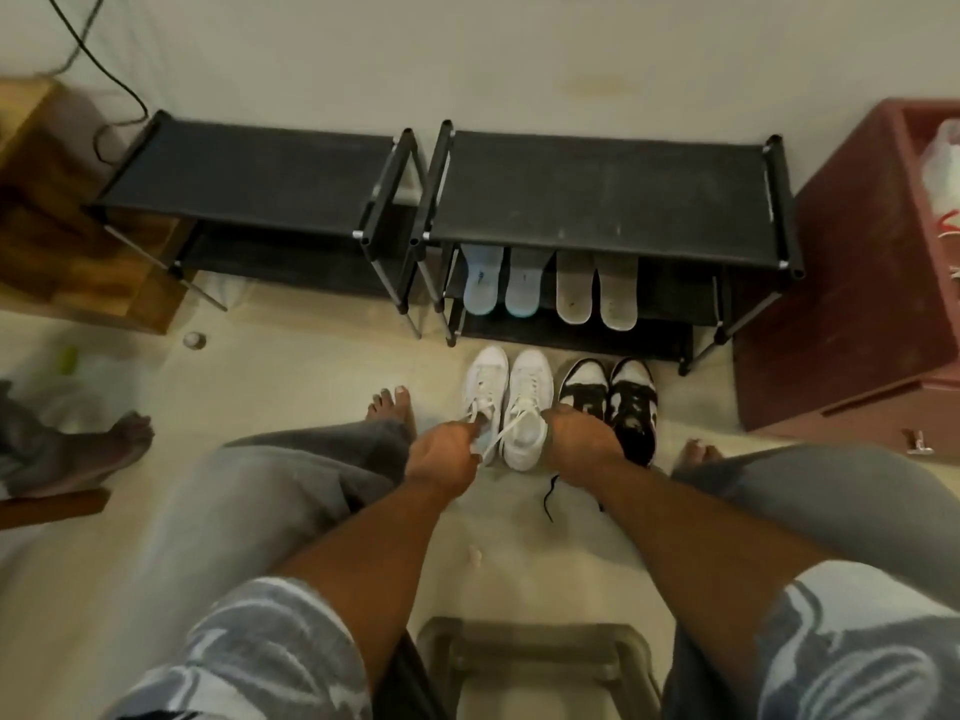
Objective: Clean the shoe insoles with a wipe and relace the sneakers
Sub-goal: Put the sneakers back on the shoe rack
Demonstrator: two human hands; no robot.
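Note:
Two white sneakers point(506, 397) stand side by side on the floor, toes toward the rack, with two black-and-white sneakers point(610, 402) to their right. My left hand point(441, 452) pinches a white lace point(493, 433) at the left white sneaker's opening. My right hand point(582, 444) is curled over the gap between the right white sneaker and the black-and-white pair; what it holds is hidden. A loose black lace point(549, 493) lies on the floor below it. Two pale blue insoles point(504, 283) and two grey insoles point(597, 293) lean on the rack's lower shelf.
Two black shoe racks point(597, 189) stand against the wall. A dark red cabinet point(857, 304) is at the right, a wooden box point(47, 200) at the left. Another person's foot point(122, 439) is at the far left. A stool point(535, 662) sits between my knees.

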